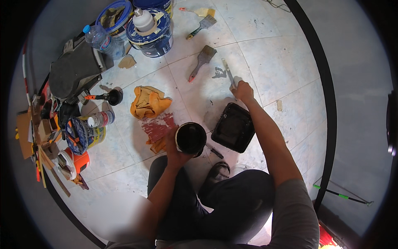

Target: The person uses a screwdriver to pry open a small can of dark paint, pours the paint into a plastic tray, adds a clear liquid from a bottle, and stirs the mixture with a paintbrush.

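My left hand (171, 148) is wrapped round the side of a round can (191, 137) with a black inside. It holds the can above the floor, close to my left knee. My right hand (243, 91) reaches forward and grips a slim, pale, flat tool (226, 69); whether it is a brush seen edge-on or a scraper I cannot tell. Beside that tool lies a grey smear (219, 72) on the floor. A black paint tray (233, 127) with a dark inside rests below my right forearm. Left of the tool lies a paintbrush with grey bristles (203, 61).
Further off lie another paintbrush (202, 27) and a yellowish brush (203, 12). An orange cloth (150, 102) and a reddish sheet (158, 125) are left of the can. Paint buckets (154, 45), a water bottle (103, 42) and a small black pot (115, 97) stand leftward.
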Available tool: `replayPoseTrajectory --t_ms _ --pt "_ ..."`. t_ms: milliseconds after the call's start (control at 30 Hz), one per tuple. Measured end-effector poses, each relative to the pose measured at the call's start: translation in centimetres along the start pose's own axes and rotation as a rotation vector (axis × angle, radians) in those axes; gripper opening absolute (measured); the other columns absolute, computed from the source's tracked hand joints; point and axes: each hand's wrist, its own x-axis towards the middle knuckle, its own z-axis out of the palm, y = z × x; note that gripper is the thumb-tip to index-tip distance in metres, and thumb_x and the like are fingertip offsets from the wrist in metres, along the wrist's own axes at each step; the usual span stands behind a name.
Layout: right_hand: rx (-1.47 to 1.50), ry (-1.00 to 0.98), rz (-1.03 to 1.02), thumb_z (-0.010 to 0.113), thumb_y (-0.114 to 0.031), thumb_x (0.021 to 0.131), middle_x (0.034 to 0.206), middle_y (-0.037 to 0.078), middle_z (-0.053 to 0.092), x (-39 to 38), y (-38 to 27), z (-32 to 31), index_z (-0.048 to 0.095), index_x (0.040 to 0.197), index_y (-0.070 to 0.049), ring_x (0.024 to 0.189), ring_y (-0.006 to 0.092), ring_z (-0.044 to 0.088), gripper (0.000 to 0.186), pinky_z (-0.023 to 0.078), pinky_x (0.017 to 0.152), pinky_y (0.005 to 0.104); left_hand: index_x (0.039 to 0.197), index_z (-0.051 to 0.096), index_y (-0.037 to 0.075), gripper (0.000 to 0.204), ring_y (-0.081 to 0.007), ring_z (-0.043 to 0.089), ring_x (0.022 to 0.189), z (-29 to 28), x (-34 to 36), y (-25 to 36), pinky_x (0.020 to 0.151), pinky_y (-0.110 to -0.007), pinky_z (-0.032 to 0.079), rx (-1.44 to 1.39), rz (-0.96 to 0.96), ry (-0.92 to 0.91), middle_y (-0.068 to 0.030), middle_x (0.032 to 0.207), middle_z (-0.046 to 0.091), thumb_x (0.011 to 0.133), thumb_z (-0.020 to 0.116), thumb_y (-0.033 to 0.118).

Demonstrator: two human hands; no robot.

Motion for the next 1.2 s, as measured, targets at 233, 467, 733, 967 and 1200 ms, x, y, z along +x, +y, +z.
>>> replayPoseTrajectory --t_ms 233,467,733,967,1200 --pt "0.143 0.255 0.005 0.070 -0.030 0.098 0.110 0.026 0.080 0.6 9.5 0.1 0.071 0.116 0.003 0.104 0.0381 0.080 0.037 0.062 0.091 0.0519 0.156 0.037 0.003 0.117 -0.0327 0.061 0.137 1.0 -0.2 -0.7 0.116 -0.048 0.050 -0.183 -0.049 -0.096 -0.0174 0.147 0.058 0.064 0.107 0.022" --pt "1.033 0.167 0.072 0.055 -0.012 0.106 0.091 0.017 0.078 -9.3 15.0 -2.1 0.063 0.118 0.005 0.068 0.0205 0.075 0.022 0.060 0.065 0.0360 0.154 0.045 0.001 0.109 -0.0346 0.058 0.131 1.6 -1.2 0.9 0.112 -0.049 0.047 -0.196 0.010 -0.006 -0.0156 0.143 0.055 0.071 0.104 0.039" --pt "0.917 0.568 0.019 0.063 -0.017 0.110 0.079 0.010 0.071 -29.3 17.0 3.0 0.064 0.111 -0.003 0.068 0.0179 0.067 0.014 0.052 0.063 0.0364 0.149 0.052 -0.003 0.106 -0.0440 0.056 0.131 1.2 -0.6 8.1 0.111 -0.056 0.047 0.289 0.296 -0.161 -0.0213 0.138 0.061 0.059 0.103 0.019" --pt "1.323 0.519 0.338 0.057 -0.015 0.114 0.084 0.011 0.076 -42.9 15.4 10.4 0.060 0.116 -0.002 0.062 0.0190 0.072 0.013 0.054 0.056 0.0352 0.152 0.050 -0.004 0.111 -0.0468 0.061 0.128 4.1 -2.0 10.3 0.113 -0.055 0.048 0.156 0.415 -0.159 -0.0248 0.139 0.063 0.056 0.103 0.015" --pt "1.361 0.517 0.423 0.058 -0.014 0.114 0.081 0.008 0.073 -46.6 15.0 11.6 0.062 0.116 -0.003 0.057 0.0150 0.065 0.012 0.050 0.054 0.0337 0.149 0.051 -0.005 0.109 -0.0444 0.063 0.125 7.0 -0.7 13.0 0.108 -0.053 0.051 0.378 0.446 -0.242 -0.0238 0.136 0.066 0.060 0.104 0.028"
